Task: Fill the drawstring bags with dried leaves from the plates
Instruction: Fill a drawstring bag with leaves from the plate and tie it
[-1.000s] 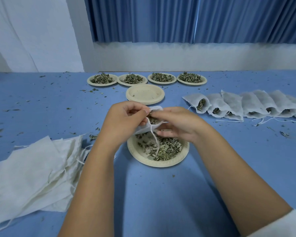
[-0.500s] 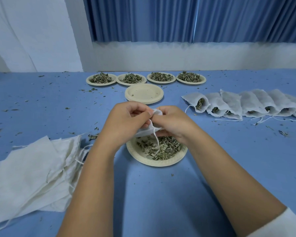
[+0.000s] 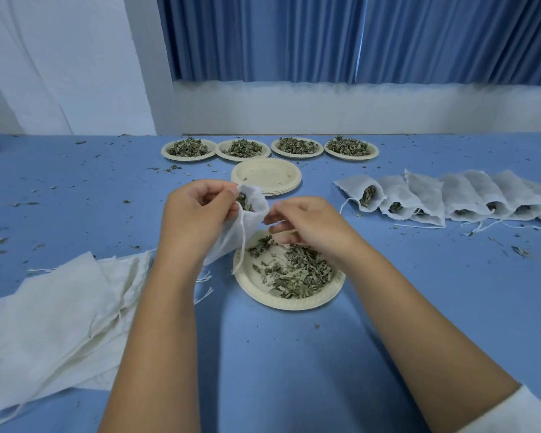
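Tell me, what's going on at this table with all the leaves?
A person is filling small white drawstring bags with dried leaves. The left hand holds one bag open above the near plate, and there are some leaves in it. The right hand sits at the bag's mouth, fingers curled. A row of filled bags lies to the right and a pile of empty bags to the left. Four heaped plates wait at the back.

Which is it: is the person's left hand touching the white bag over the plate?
Touching. The head view shows the left hand pinching the open rim of the bag, holding it up above the plate.
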The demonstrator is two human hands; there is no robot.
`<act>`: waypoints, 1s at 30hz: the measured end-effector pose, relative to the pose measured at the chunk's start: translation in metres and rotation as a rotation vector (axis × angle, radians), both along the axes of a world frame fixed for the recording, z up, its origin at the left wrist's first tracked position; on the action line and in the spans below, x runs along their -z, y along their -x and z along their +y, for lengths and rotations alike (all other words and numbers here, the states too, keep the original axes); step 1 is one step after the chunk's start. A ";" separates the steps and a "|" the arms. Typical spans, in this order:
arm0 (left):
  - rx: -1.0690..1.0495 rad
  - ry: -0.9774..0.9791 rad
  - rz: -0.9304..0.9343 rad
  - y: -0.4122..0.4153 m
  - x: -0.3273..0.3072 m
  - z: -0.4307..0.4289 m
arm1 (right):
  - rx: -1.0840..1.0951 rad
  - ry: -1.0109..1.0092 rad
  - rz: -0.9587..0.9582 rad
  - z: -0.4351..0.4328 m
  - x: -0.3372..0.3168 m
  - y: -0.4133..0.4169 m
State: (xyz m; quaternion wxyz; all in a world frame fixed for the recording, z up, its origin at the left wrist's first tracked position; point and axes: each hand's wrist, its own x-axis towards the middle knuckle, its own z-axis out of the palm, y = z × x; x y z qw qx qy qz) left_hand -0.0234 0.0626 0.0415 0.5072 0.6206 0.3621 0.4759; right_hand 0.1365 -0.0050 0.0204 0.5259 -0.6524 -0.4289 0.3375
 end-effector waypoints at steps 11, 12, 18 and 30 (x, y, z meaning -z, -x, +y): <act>-0.008 0.000 0.018 0.005 0.003 0.005 | -0.246 0.158 -0.877 0.000 0.020 0.005; 0.000 -0.002 0.030 0.003 0.003 0.005 | -0.255 0.178 -0.881 -0.001 0.019 0.004; 0.091 -0.015 0.129 -0.002 0.006 0.000 | -0.242 0.240 -0.870 -0.013 0.000 -0.012; 0.078 -0.033 0.175 -0.004 0.006 -0.002 | -0.308 0.444 -0.953 -0.019 -0.003 -0.010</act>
